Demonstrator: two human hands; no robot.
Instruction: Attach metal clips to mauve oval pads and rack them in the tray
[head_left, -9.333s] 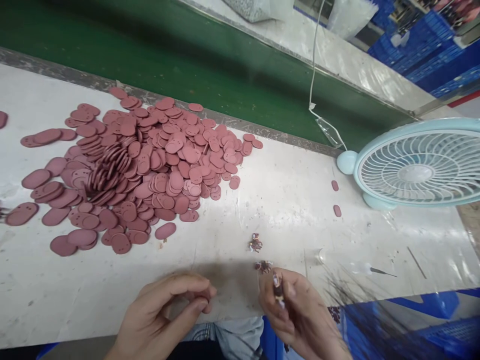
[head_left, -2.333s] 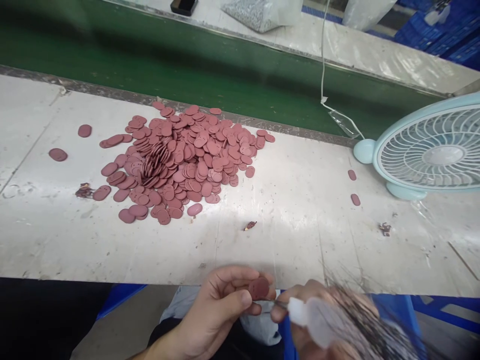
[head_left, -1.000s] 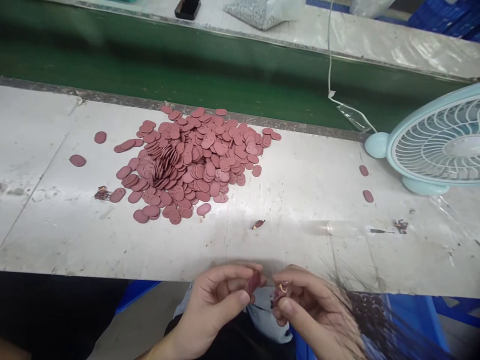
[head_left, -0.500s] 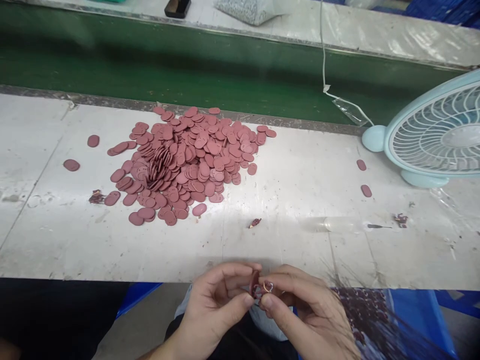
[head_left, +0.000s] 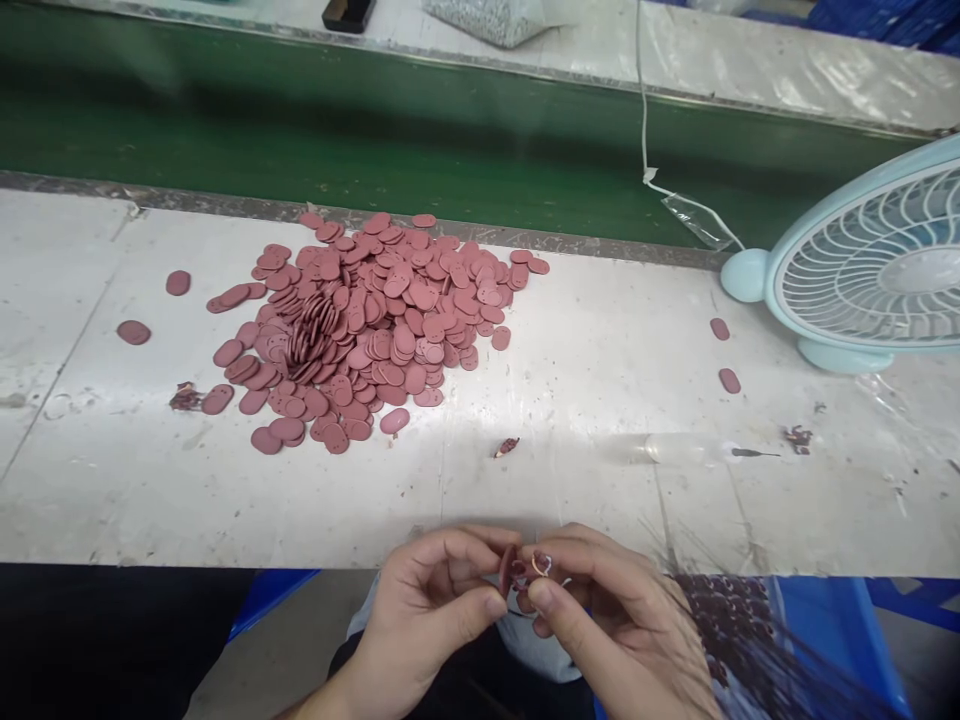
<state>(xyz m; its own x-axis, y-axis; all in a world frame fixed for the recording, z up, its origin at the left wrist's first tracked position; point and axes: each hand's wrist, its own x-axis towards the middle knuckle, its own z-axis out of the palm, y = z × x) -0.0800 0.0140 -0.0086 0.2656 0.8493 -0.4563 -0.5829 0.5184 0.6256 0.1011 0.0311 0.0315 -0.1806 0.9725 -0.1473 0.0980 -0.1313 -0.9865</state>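
My left hand (head_left: 427, 615) pinches a dark red oval disc (head_left: 507, 568) on edge between thumb and fingers, just past the table's front edge. Close beside it, my right hand (head_left: 607, 615) is closed on a small dark red piece with a pale loop (head_left: 541, 565). Thin reddish bits show between the disc and this piece; whether the two are joined I cannot tell. Farther back on the white table (head_left: 592, 350) lies a large heap of similar oval discs (head_left: 405, 300), some with small holes.
A light blue fan (head_left: 892, 270) stands on the right, its white cord (head_left: 645, 120) running backward. Two loose discs lie near it. A thin dark-tipped tool (head_left: 754, 453) and small scraps (head_left: 507, 447) rest in front. Behind runs a green strip (head_left: 450, 130). Dark strands (head_left: 787, 640) hang at lower right.
The fingers of my right hand have shifted slightly, and the looped piece sits a little higher and farther right. My left hand keeps its pinch on the disc. The whole view has shifted slightly.
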